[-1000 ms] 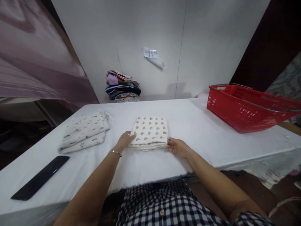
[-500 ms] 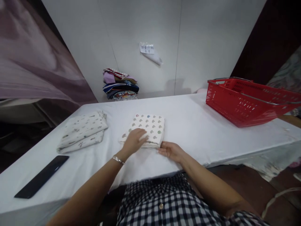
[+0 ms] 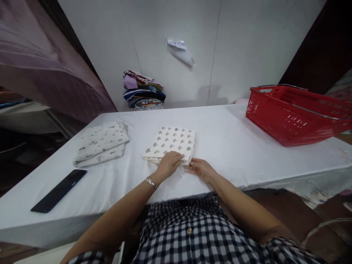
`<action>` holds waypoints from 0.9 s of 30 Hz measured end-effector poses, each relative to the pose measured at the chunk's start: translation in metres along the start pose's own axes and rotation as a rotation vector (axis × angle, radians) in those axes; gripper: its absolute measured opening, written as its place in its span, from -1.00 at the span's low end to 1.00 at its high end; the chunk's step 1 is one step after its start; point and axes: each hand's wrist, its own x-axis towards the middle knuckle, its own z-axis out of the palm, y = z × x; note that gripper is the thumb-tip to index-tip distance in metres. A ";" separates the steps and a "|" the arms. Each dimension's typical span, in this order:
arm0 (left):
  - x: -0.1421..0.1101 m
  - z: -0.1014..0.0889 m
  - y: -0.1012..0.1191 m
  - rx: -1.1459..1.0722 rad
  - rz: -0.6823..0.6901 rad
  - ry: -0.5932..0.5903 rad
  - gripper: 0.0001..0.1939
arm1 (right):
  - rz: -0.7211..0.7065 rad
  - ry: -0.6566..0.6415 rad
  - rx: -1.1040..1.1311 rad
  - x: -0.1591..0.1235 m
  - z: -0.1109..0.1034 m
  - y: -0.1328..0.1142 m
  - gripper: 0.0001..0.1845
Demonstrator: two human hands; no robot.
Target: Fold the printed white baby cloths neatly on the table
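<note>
A folded white cloth (image 3: 172, 141) printed with grey mushroom shapes and a few coloured ones lies on the table in front of me. My left hand (image 3: 171, 162) rests across its near edge, fingers stretched out over the top layer. At the near right corner my right hand (image 3: 202, 170) pinches the cloth's edge, with some fingertips hidden under it. To the left lies a second folded white cloth (image 3: 103, 143) with a sparse leafy print, apart from both hands.
A dark flat phone-like slab (image 3: 59, 191) lies at the table's left. On the right stands a red plastic basket (image 3: 286, 119) with metal handles. Stacked folded fabrics (image 3: 144, 91) sit against the back wall, below a taped label (image 3: 180, 51). White sheeting covers the table (image 3: 225, 143).
My left hand has slid from the cloth's top toward its near edge and to the right. My right hand stays at the corner. The view has shifted slightly.
</note>
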 end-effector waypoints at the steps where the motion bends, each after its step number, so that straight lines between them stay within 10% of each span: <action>1: -0.002 0.002 0.001 0.017 0.012 0.005 -0.73 | 0.002 -0.004 0.006 -0.001 0.001 -0.001 -0.79; 18: -0.019 0.003 0.009 0.056 0.123 0.051 -0.70 | -0.112 0.178 -0.223 0.012 0.011 0.009 -0.68; 27: -0.022 -0.045 -0.072 0.064 -0.680 0.115 -0.66 | -0.085 0.171 -0.247 0.008 0.010 0.008 -0.71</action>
